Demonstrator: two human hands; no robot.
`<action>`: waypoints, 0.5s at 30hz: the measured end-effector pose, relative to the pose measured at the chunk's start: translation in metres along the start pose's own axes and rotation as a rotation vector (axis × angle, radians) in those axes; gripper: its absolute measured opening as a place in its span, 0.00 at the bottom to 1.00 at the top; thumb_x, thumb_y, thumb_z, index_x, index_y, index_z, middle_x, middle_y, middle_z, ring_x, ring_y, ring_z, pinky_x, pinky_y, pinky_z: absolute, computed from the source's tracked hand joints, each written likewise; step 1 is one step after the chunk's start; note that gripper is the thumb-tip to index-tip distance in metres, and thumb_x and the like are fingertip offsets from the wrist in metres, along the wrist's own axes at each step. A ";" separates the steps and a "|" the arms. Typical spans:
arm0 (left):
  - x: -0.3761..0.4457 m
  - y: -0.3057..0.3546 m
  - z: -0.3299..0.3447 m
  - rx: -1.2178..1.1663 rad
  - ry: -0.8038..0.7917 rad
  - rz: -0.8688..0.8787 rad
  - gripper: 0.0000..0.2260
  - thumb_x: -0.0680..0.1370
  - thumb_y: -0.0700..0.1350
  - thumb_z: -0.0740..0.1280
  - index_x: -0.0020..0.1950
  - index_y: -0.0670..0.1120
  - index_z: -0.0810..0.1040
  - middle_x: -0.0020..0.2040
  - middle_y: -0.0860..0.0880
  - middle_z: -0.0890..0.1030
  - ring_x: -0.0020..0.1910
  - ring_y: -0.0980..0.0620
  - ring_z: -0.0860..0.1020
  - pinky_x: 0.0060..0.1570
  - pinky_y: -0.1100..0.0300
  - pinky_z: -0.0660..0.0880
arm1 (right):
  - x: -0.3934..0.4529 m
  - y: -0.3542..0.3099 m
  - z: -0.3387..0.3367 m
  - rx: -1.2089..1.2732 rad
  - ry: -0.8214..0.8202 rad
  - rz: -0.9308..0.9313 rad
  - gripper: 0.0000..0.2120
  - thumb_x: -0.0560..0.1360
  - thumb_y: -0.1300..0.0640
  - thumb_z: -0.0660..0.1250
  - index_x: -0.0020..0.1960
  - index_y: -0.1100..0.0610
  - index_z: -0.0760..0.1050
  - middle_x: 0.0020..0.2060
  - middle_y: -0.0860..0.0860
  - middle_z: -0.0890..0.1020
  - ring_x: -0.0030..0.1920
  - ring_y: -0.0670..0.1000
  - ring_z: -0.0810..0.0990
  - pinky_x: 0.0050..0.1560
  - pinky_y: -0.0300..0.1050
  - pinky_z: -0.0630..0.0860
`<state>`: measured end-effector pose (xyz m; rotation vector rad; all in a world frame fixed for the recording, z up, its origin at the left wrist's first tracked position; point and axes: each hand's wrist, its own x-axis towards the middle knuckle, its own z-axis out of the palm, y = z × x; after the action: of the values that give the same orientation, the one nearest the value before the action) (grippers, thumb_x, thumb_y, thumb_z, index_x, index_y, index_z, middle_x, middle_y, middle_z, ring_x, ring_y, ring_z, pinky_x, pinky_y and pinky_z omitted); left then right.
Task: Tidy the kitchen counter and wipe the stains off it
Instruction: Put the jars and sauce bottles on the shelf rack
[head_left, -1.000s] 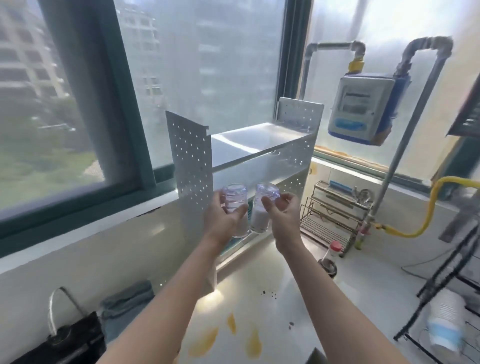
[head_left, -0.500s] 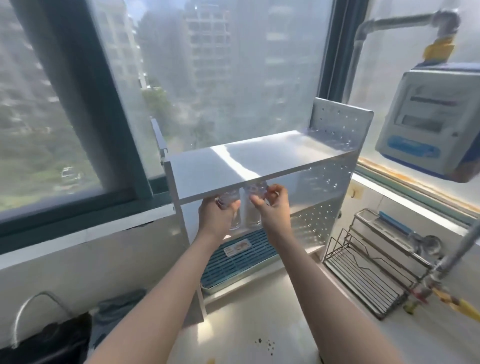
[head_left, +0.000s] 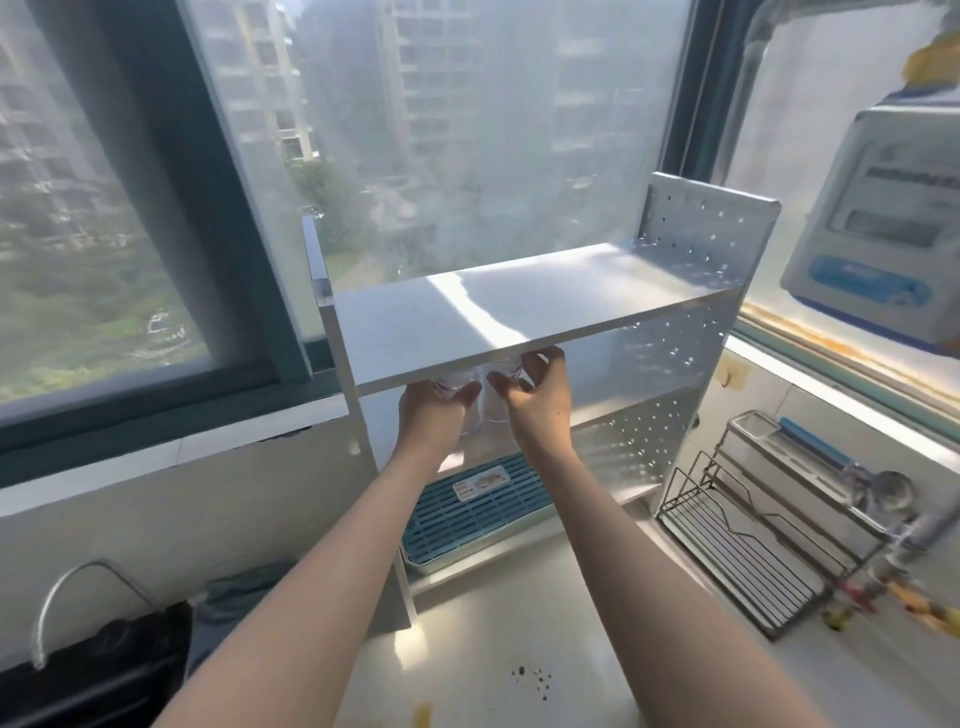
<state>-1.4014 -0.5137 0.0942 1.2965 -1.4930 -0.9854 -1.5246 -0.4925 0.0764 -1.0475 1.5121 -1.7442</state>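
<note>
Sunlit and pale, our kitchen counter (head_left: 519, 623) runs beneath a wide window, carrying a white perforated shelf rack (head_left: 519, 306), a wire rack (head_left: 748, 561) to its right and dark specks (head_left: 535, 678) plus a yellow stain (head_left: 423, 714) near us. We hold two clear jars upright side by side just under the rack's top board, over its middle shelf: our left hand (head_left: 431, 421) wraps the left jar (head_left: 457, 387), our right hand (head_left: 540, 400) closes around the right jar (head_left: 493, 400). Both hands look equally near, so we judge the shelf straight below the jars is what matters next.
</note>
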 end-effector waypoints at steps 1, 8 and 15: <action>-0.003 -0.001 -0.001 0.004 -0.015 0.009 0.08 0.76 0.44 0.74 0.50 0.51 0.77 0.47 0.53 0.81 0.48 0.56 0.81 0.47 0.63 0.74 | -0.004 -0.001 -0.002 -0.032 0.008 -0.011 0.27 0.73 0.59 0.77 0.67 0.52 0.69 0.64 0.47 0.79 0.64 0.47 0.78 0.66 0.44 0.73; -0.062 -0.008 -0.001 0.020 0.042 -0.016 0.34 0.78 0.46 0.70 0.79 0.50 0.56 0.77 0.50 0.62 0.75 0.53 0.63 0.69 0.58 0.63 | -0.077 0.004 -0.041 -0.157 0.130 -0.058 0.14 0.74 0.62 0.68 0.59 0.54 0.77 0.56 0.48 0.82 0.58 0.46 0.80 0.63 0.47 0.77; -0.169 -0.043 0.054 -0.119 -0.248 0.167 0.23 0.73 0.37 0.65 0.68 0.47 0.73 0.62 0.50 0.77 0.63 0.54 0.75 0.66 0.57 0.73 | -0.185 0.059 -0.106 -0.483 0.397 -0.062 0.14 0.69 0.67 0.66 0.50 0.52 0.79 0.51 0.44 0.79 0.58 0.49 0.75 0.62 0.47 0.71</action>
<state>-1.4333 -0.3511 0.0176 0.9752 -1.6731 -1.1370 -1.5243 -0.2932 -0.0183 -1.0158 2.2523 -1.7422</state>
